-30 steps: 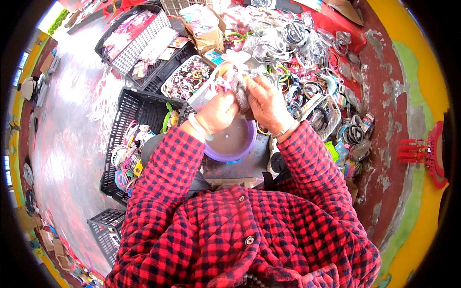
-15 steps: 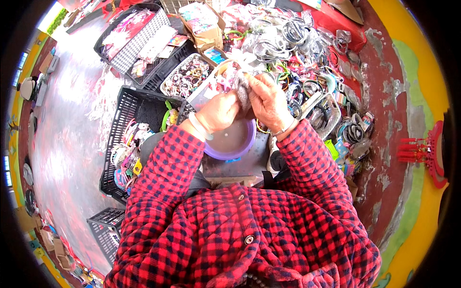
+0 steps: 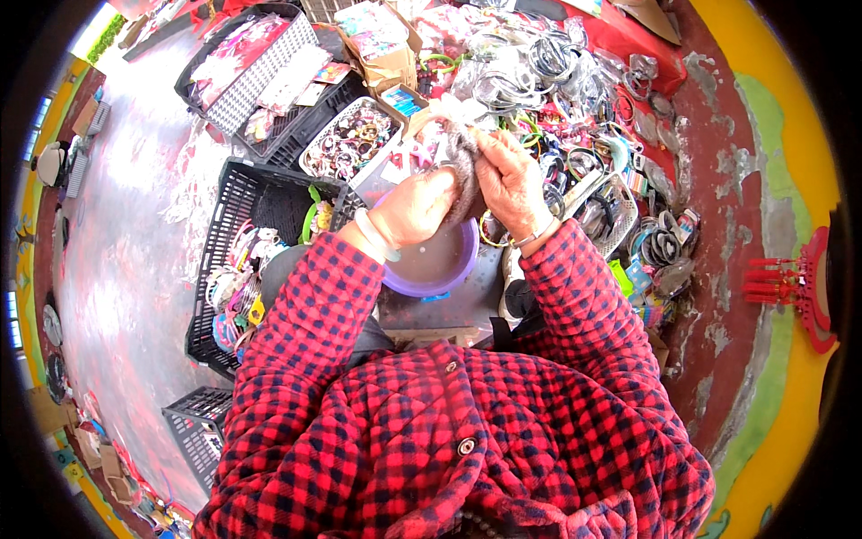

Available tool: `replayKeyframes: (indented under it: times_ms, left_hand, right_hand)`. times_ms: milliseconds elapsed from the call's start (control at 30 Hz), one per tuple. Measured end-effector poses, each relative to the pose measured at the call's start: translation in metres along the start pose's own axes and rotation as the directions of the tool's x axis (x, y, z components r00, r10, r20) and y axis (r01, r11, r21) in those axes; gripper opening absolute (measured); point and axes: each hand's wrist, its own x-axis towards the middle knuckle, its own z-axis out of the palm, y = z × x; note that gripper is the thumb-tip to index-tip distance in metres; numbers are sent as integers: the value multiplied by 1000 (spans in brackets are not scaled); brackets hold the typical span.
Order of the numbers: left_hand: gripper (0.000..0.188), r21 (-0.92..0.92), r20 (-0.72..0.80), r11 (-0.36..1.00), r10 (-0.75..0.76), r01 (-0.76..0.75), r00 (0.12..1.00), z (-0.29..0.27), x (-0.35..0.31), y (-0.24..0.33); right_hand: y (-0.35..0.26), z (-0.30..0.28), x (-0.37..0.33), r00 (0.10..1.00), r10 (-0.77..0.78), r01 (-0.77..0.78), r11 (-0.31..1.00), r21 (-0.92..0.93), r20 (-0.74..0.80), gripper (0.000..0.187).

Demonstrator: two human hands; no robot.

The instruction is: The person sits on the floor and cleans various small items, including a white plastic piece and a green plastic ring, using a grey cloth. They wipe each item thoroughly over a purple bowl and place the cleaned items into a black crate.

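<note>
Both my hands are raised over a purple basin (image 3: 470, 260) of murky water. A wet-looking grey cloth (image 3: 466, 180) hangs between them. My left hand (image 3: 411, 208) is closed round the cloth's left side. The fingers of my right hand (image 3: 514, 184) pinch its upper right edge. Just beyond the left hand is a small pink star-shaped piece (image 3: 422, 154), beside a pale curved band; whether the cloth touches them I cannot tell. My left fingertips are partly hidden behind the cloth.
A black crate (image 3: 214, 260) with headbands stands on the left, and a white basket (image 3: 352, 139) of small hair accessories lies ahead. Bagged hoops (image 3: 552, 58) are heaped at the far right, near a white basket (image 3: 620, 216). An open cardboard box (image 3: 391, 54) stands at the back.
My right hand has shifted slightly right and down, away from the left. More of the grey cloth shows between the hands, stretched longer downward.
</note>
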Motion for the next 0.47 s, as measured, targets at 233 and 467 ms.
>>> replayKeyframes:
  times_ms: [233, 467]
  left_hand:
    - [17, -124, -131, 992, 10, -26, 991, 0, -2, -22]
    - [22, 23, 197, 974, -224, 223, 955, -10, 2, 9]
  right_hand:
    - [-13, 10, -8, 989, -71, 58, 993, 100, 133, 31]
    - [11, 1, 1, 1000, 4, -2, 997, 76, -24, 32]
